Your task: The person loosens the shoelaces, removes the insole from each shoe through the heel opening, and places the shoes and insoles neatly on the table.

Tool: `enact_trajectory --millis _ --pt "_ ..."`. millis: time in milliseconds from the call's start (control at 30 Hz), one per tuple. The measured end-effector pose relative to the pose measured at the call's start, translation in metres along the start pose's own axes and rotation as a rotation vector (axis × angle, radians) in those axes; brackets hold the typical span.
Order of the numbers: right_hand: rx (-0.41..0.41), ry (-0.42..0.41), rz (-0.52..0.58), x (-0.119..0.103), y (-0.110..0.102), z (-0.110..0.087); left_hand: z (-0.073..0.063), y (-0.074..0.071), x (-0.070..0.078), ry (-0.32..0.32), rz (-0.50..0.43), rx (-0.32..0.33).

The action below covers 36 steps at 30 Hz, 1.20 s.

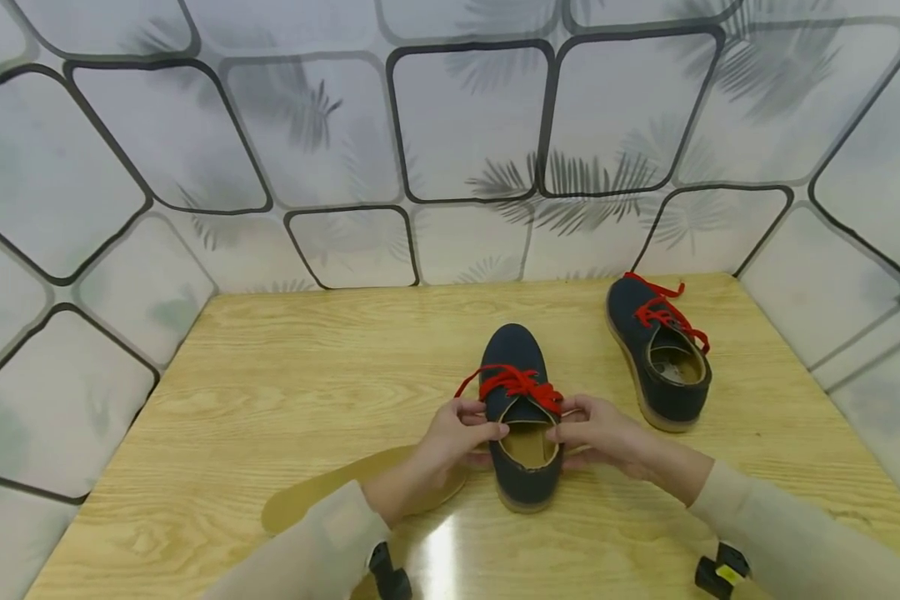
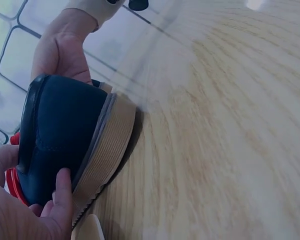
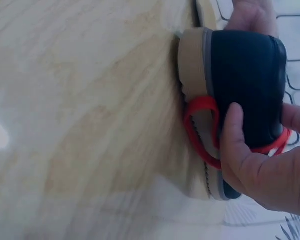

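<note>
A navy canvas shoe (image 1: 513, 348) with red laces stands on the wooden table, toe pointing away from me. My left hand (image 1: 456, 437) grips its left side, thumb over the collar and fingers against the outer wall. On the opposite side my right hand (image 1: 603, 437) holds it the same way, thumb at the opening's edge. The left wrist view shows the dark heel part (image 2: 65, 125) and the ridged tan sole (image 2: 115, 140). A loop of red lace (image 3: 192, 125) hangs down over the sole in the right wrist view. Inside the shoe a tan lining shows.
A second navy shoe (image 1: 640, 346) with red laces stands at the back right. Under my left forearm lies a flat tan insole (image 1: 303, 504), partly covered by it. Patterned panels (image 1: 468, 125) enclose the table (image 1: 330, 358) at the back and sides.
</note>
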State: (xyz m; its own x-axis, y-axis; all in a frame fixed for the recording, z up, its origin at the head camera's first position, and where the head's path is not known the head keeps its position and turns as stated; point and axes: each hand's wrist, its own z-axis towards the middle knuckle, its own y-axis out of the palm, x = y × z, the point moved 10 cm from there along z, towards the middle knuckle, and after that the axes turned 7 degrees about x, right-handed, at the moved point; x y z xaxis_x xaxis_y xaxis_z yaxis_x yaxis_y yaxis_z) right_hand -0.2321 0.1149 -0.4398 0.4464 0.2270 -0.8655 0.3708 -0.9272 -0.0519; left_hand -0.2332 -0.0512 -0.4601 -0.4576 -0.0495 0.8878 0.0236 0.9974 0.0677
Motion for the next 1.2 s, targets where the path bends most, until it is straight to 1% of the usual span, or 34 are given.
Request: enact_trajectory --millis 167,233,300,400,533,600,733,833,1000,1100,1200 --pt "-0.133 0.000 -0.011 -0.005 0.000 0.001 -0.001 -0.004 -0.005 -0.012 -0.016 -0.004" --pt "-0.165 0.007 -0.025 -0.007 -0.002 0.001 -0.001 -0.004 -0.005 -0.015 -0.021 -0.009" --pt "-0.177 0.022 -0.042 -0.009 -0.006 0.002 -0.001 -0.003 -0.006 -0.016 -0.025 -0.012" --pt "-0.165 0.043 -0.070 -0.012 -0.016 0.006 -0.001 -0.002 -0.006 -0.020 -0.035 -0.015" --pt "-0.148 0.072 -0.067 -0.016 -0.025 0.011 -0.002 0.000 -0.005 -0.028 -0.043 -0.018" --pt "-0.135 0.092 -0.032 -0.017 -0.028 0.013 -0.002 0.000 -0.005 -0.035 -0.045 -0.017" --pt "-0.095 0.150 0.081 -0.014 -0.032 0.017 -0.002 -0.001 -0.005 -0.040 -0.047 -0.013" --pt "-0.065 0.194 0.146 -0.007 -0.037 0.019 -0.001 -0.001 -0.006 -0.041 -0.046 -0.015" --pt "-0.040 0.282 0.175 0.013 -0.045 0.015 0.000 0.002 -0.007 -0.047 -0.056 -0.024" --pt "-0.055 0.334 0.182 0.025 -0.043 0.015 0.001 0.002 -0.008 -0.043 -0.062 -0.022" --pt "-0.086 0.387 0.219 0.034 -0.034 0.018 0.001 0.000 -0.008 -0.036 -0.066 -0.019"
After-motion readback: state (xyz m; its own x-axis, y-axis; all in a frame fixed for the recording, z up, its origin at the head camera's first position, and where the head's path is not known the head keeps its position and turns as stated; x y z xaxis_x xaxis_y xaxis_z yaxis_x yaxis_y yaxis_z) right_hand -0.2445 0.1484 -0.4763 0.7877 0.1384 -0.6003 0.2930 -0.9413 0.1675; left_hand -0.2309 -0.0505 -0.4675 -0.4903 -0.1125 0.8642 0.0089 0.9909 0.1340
